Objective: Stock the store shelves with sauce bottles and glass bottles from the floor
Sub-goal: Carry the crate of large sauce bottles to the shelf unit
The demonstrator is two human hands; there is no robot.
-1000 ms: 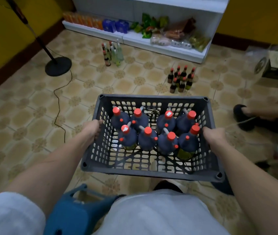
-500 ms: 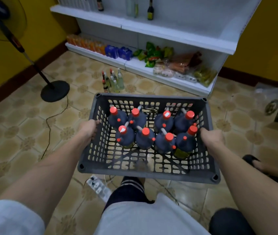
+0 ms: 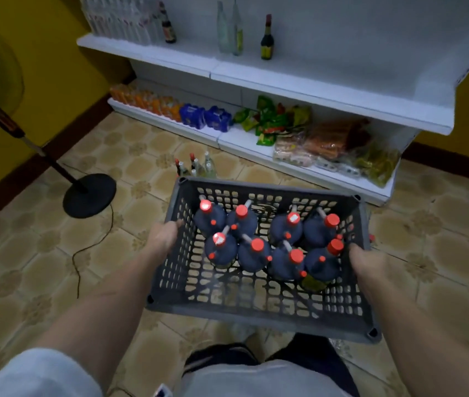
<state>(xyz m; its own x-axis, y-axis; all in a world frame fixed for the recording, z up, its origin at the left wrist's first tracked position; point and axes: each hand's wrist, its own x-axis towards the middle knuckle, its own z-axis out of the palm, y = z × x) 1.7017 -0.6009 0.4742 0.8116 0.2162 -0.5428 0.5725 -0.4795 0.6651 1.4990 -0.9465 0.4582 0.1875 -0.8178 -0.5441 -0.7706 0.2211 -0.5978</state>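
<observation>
Nearer the shelf [image 3: 299,81], the crate [image 3: 256,308] has advanced.

I see a standing fan [image 3: 7,121] on the left, its round black base [image 3: 89,195] on the tiled floor [image 3: 27,253] and its cord [image 3: 93,245] trailing over the tiles. Orange packs [image 3: 147,100], blue packs [image 3: 204,117], green snack bags [image 3: 273,118] and clear-wrapped packets [image 3: 327,144] lie against the yellow wall [image 3: 55,67] side.
</observation>
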